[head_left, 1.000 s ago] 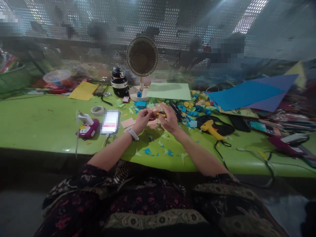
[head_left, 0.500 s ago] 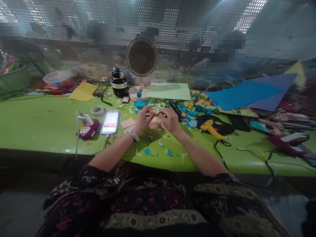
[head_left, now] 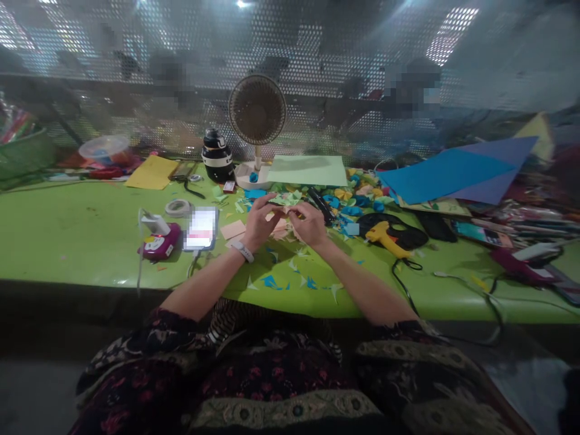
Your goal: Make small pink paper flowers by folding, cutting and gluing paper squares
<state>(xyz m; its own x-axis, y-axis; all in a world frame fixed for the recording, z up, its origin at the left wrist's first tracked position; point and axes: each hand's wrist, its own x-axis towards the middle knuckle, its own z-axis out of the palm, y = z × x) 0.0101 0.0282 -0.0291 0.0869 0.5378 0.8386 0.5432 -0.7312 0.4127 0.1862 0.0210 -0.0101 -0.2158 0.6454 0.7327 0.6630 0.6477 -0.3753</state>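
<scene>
My left hand (head_left: 261,223) and my right hand (head_left: 309,223) meet over the middle of the green table, fingertips pinched close together. Between them is a small piece of pale pink paper (head_left: 285,209), mostly covered by the fingers. Pink paper pieces (head_left: 280,228) lie just beneath the hands, and a pink sheet (head_left: 232,230) is left of my left wrist. Behind the fingers are light green paper cuttings (head_left: 289,198). A black stapler-like tool (head_left: 320,204) lies beyond my right hand. Small blue scraps (head_left: 270,281) are scattered near the table's front edge.
A fan (head_left: 257,112) and a black bottle (head_left: 218,158) stand at the back. To the left are a lit phone (head_left: 200,228), a tape roll (head_left: 178,208) and a purple power adapter (head_left: 158,243). A yellow glue gun (head_left: 387,240) and blue sheets (head_left: 453,175) lie to the right.
The pink paper between my fingertips shows less than before, and the fingers have shifted slightly around it. The whole view has tilted up a little.
</scene>
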